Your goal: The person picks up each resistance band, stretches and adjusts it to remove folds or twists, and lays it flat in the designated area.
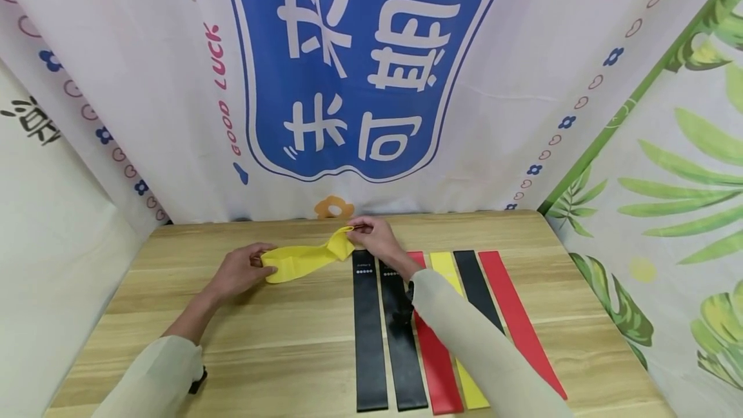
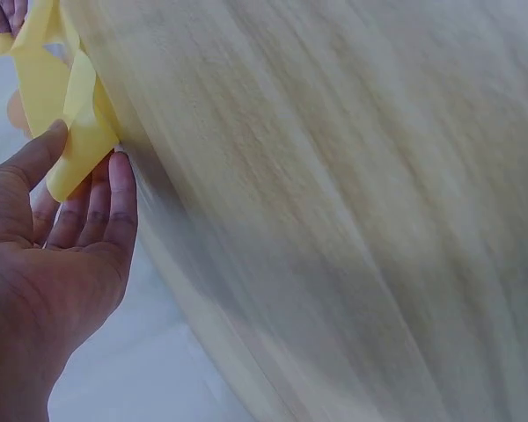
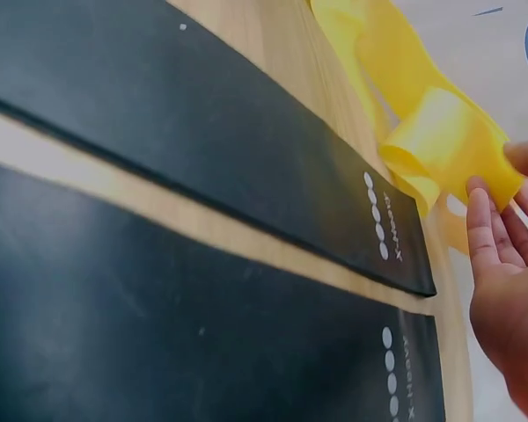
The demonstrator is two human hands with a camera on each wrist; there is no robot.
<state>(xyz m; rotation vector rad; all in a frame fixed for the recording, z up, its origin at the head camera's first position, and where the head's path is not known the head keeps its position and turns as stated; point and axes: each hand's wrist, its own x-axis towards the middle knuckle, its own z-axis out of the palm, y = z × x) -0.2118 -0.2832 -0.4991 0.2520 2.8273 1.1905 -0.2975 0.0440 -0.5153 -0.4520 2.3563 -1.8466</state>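
A yellow resistance loop band (image 1: 302, 261) stretches loosely between my two hands above the far part of the table. My left hand (image 1: 237, 271) pinches its left end between thumb and fingers; the left wrist view shows that end of the band (image 2: 81, 145) folded over. At the other end, my right hand (image 1: 377, 240) pinches the band near the top of a black resistance band (image 1: 369, 334). In the right wrist view, the yellow band (image 3: 458, 132) curls and twists beside the right fingertips (image 3: 480, 207).
Right of the first black band lie a second black band (image 1: 406, 347), a red one (image 1: 438, 366), a yellow one (image 1: 473, 386), a third black one (image 1: 476, 292) and another red one (image 1: 519, 315). My right forearm crosses above several. A printed curtain (image 1: 174, 115) hangs behind the wooden table (image 1: 278, 353).
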